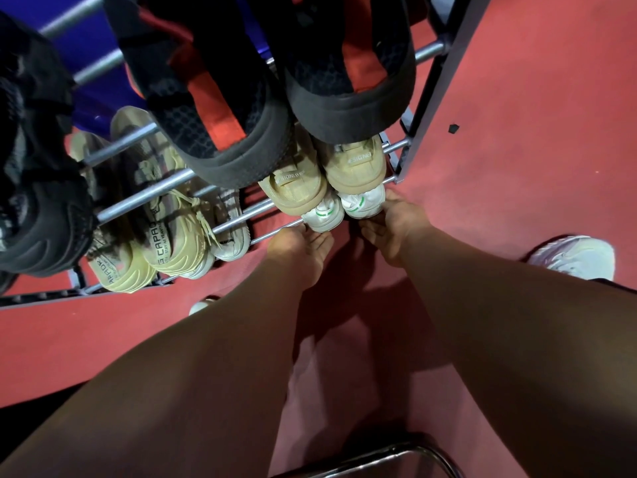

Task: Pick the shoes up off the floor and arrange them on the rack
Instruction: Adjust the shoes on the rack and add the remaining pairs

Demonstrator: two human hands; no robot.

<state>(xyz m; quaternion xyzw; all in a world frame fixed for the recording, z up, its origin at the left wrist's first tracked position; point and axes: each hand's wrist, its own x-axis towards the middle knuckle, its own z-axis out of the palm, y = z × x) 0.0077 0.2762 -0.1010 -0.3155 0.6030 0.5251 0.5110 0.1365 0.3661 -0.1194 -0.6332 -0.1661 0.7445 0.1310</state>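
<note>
I look straight down a metal shoe rack [238,219] with several tiers. On its lowest tier, at the right, sit two white sneakers with green heel tabs [325,215] [362,203], heels toward me. My left hand [300,248] touches the heel of the left sneaker; my right hand [396,222] touches the heel of the right one. The fingers are partly hidden under the shoes. Above them sit beige strap sneakers [296,188], and black and red shoes [220,108] fill the top tier.
Beige knit sneakers [172,236] and a white shoe [231,236] stand on lower tiers at the left, black shoes [38,188] at far left. A white shoe [575,258] lies on the red floor at the right. A chrome tube [406,453] curves below.
</note>
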